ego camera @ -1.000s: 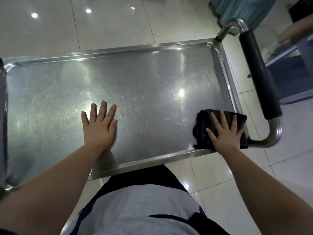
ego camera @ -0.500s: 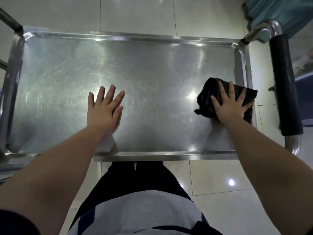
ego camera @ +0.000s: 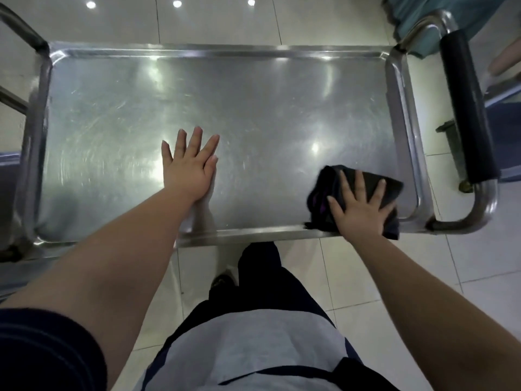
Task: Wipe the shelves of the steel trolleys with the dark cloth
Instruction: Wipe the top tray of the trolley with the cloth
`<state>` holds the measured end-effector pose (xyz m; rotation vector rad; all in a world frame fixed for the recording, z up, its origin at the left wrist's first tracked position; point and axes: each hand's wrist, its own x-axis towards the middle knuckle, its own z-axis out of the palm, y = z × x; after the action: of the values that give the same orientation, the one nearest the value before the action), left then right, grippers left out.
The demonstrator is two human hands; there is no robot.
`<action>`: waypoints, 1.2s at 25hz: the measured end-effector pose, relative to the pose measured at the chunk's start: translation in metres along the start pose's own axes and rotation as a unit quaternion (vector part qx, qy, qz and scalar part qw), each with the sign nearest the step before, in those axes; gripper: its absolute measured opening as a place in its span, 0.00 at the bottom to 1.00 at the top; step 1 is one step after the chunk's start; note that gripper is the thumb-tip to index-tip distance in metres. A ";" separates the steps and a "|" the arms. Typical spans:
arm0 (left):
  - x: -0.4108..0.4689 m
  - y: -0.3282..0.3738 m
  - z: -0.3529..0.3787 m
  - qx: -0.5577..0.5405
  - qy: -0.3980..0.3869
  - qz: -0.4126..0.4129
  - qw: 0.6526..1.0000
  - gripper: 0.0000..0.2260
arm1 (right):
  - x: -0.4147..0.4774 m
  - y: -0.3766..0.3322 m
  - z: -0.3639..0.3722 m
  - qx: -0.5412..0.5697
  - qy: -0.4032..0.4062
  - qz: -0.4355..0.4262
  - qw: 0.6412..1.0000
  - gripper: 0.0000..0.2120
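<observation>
The steel trolley's top shelf (ego camera: 253, 108) fills the middle of the view, scratched and shiny, with a raised rim. My left hand (ego camera: 190, 165) lies flat on it near the front, fingers straight and spread. A dark cloth (ego camera: 327, 190), bunched with a purple streak, sits at the shelf's front right corner. My right hand (ego camera: 361, 207) presses flat on top of the cloth with fingers spread, and covers its middle. The cloth's near edge hangs slightly over the front rim.
The trolley's push handle with a black grip (ego camera: 465, 108) runs along the right side. A steel rail (ego camera: 19, 26) stands at the left. Teal fabric (ego camera: 417, 12) lies at the top right. Glossy floor tiles (ego camera: 366, 277) and my legs are below.
My right hand has slid the cloth from the right rim's middle back toward the front right corner. My left hand stays flat in the same spot.
</observation>
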<state>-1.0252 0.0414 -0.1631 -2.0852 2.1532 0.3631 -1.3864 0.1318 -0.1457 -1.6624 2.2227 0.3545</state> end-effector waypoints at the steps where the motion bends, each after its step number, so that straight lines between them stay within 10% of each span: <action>1: 0.002 -0.002 -0.004 -0.004 -0.014 0.011 1.000 0.23 | -0.007 -0.028 0.007 -0.003 0.004 -0.013 1.000 0.29; 20: -0.112 -0.105 0.016 -0.031 -0.031 0.007 0.999 0.23 | -0.050 -0.174 0.034 0.006 0.010 -0.037 0.999 0.31; 23: -0.111 -0.103 0.001 -0.173 0.003 -0.008 0.985 0.20 | -0.077 -0.262 0.049 -0.008 0.009 -0.113 0.994 0.31; 27: -0.120 -0.120 -0.020 -0.446 0.096 -0.183 0.871 0.15 | -0.110 -0.342 0.059 -0.023 -0.020 -0.179 0.983 0.30; 30: -0.126 -0.121 -0.028 -0.370 0.095 -0.137 0.914 0.16 | -0.107 -0.339 0.048 0.008 -0.030 -0.202 0.979 0.28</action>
<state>-0.8971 0.1540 -0.1150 -2.8683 1.9510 1.1280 -1.0284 0.1483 -0.1438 -2.0065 1.7798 0.2733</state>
